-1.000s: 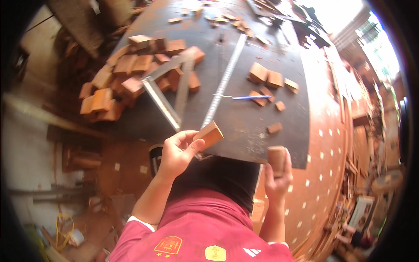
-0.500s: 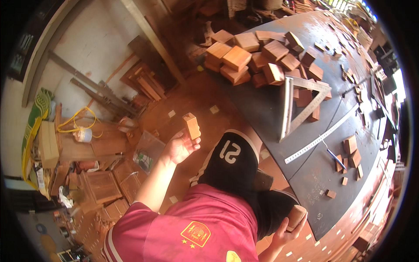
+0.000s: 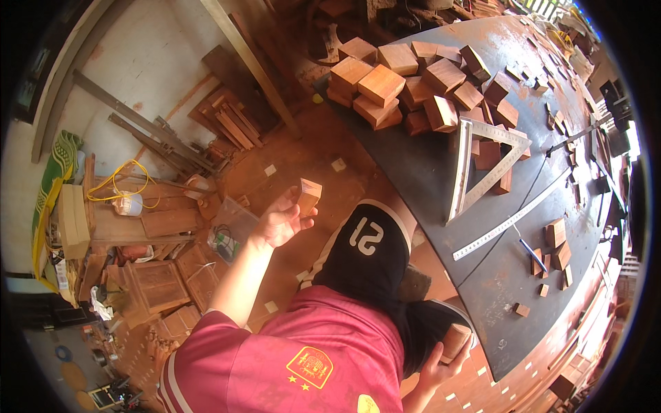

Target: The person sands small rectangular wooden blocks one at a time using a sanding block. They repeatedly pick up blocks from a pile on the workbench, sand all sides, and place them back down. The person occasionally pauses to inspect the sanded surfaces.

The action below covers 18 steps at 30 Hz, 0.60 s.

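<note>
Left hand (image 3: pixel 279 221) clenched on wooden block (image 3: pixel 308 195), held clear of desk (image 3: pixel 441 172) | right hand (image 3: pixel 441 361) grasping second block (image 3: pixel 456 342) | firm grip advised.

One head camera looks steeply down and to the person's left, near the body; the dark counter (image 3: pixel 441 179) curves, perhaps tilted, at upper right.
</note>
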Each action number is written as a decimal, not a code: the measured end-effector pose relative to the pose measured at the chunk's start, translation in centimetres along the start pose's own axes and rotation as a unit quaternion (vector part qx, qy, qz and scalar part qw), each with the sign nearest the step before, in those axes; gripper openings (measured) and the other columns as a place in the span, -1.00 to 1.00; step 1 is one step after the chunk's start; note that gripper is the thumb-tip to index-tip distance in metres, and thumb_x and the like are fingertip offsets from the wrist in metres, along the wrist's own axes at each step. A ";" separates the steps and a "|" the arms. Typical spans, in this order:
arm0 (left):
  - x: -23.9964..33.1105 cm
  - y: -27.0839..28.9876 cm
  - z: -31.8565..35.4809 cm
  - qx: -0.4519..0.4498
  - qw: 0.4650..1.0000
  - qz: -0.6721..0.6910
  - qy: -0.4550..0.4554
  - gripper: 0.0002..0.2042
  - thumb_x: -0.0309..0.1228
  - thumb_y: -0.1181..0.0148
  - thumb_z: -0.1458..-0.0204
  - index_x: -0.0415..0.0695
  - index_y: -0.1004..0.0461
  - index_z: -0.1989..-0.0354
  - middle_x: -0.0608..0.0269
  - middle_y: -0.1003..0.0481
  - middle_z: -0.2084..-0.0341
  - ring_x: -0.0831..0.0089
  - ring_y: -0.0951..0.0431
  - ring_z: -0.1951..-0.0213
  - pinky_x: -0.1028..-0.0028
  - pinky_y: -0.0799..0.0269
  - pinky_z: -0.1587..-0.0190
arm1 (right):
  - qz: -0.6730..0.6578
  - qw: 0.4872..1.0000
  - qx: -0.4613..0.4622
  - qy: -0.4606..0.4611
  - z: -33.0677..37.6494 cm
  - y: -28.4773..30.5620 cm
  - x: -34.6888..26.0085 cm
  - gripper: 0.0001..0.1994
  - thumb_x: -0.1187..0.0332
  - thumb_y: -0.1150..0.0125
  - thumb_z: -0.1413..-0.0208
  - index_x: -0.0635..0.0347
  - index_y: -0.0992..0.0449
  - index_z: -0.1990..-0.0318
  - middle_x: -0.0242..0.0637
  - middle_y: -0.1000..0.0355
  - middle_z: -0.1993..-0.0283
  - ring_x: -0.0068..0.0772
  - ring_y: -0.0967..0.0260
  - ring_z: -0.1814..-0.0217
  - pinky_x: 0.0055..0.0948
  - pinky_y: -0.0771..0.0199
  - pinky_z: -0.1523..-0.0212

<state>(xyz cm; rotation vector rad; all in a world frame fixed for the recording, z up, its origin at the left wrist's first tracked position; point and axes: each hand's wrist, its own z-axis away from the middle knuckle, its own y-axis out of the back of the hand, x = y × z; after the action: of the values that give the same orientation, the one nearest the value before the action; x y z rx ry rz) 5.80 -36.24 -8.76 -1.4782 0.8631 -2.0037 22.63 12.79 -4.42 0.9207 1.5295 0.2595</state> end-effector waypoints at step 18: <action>1.0 -0.7 0.2 0.255 0.566 -0.734 -0.274 -0.56 -0.68 -0.39 0.10 -0.19 -0.56 -0.04 -0.01 -0.57 0.01 -0.01 -0.60 -0.09 0.18 -0.54 -0.15 | -0.018 0.998 -0.063 -0.017 -1.1 -2.0 1.1 -0.24 0.25 -0.41 -0.25 0.51 -0.26 -0.48 0.28 -0.42 -0.39 0.22 -0.47 -0.39 -0.03 -0.47 -0.36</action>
<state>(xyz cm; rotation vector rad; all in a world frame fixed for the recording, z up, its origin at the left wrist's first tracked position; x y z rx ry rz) 5.69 -36.54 -7.57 -2.4047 -1.6849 -1.8872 20.98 12.61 -6.26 0.7947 1.4793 0.3093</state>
